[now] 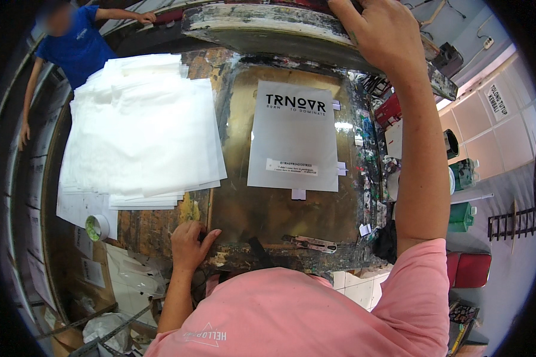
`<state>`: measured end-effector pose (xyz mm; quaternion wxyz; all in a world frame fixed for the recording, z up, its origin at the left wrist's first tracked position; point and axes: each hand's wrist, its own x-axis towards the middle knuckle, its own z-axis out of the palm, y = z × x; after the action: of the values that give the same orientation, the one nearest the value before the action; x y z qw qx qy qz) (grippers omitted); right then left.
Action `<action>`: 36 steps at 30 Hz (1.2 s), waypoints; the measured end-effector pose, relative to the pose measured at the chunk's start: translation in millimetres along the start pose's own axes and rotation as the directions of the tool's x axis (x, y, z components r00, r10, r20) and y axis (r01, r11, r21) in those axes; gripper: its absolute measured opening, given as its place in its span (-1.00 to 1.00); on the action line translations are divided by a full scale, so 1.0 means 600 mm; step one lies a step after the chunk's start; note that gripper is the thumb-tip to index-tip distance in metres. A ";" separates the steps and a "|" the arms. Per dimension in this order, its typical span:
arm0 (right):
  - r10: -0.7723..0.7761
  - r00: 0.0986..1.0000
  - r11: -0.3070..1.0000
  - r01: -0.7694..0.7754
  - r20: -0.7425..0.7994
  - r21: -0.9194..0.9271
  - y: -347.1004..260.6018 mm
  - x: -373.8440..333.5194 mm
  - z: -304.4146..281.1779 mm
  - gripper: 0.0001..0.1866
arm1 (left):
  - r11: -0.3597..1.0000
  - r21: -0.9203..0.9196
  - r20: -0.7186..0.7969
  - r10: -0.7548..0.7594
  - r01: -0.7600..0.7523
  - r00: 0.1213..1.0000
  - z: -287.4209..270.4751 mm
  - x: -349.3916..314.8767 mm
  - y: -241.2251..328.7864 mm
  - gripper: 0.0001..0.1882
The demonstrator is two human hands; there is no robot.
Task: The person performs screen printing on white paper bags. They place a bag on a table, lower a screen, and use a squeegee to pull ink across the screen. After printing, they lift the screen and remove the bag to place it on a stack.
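Observation:
Raised at the top right, my right hand (pixel 382 37) has its fingers wrapped over the edge of a lifted screen printing frame (pixel 250 34). Below the frame, a translucent plastic bag (pixel 292 140) with black print lies flat on the glossy brown printing board (pixel 238 220). Small white tabs sit against the bag's right and lower edges. My left hand (pixel 190 247) rests at the table's front edge, thumb spread away from the fingers, holding nothing. To the left of the board lies a thick, uneven stack of blank whitish bags (pixel 143 140).
A utility knife (pixel 312 244) lies near the front edge, and a tape roll (pixel 97 227) at the left corner. Green bottles (pixel 460 217) stand to the right. At the far left a person in a blue shirt (pixel 77 44) stands beside the rails.

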<state>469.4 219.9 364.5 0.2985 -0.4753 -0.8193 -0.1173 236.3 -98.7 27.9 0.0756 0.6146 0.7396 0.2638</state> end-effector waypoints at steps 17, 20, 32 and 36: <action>0.025 0.999 1.000 -0.026 0.040 0.018 0.002 0.001 0.001 -0.49 | 1.000 0.002 -0.006 -0.002 0.002 1.000 0.002 -0.002 0.000 -0.52; 0.009 0.998 0.999 -0.012 -0.061 -0.050 -0.009 -0.009 0.006 -0.49 | 0.999 -0.042 0.000 -0.009 0.009 1.000 0.003 -0.001 -0.001 -0.47; -0.027 0.993 0.998 0.021 -0.113 -0.051 -0.007 -0.014 0.006 -0.46 | 1.000 -0.009 -0.010 0.004 -0.004 1.000 0.005 -0.001 -0.005 -0.52; -0.045 0.989 0.999 0.040 -0.140 -0.036 -0.005 -0.014 0.011 -0.46 | 1.000 -0.011 -0.003 -0.023 0.023 1.000 0.001 0.003 0.001 -0.54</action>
<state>467.3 215.6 354.7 0.3453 -0.4529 -0.8041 -0.1705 236.6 -97.0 28.2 0.0808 0.6053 0.7452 0.2678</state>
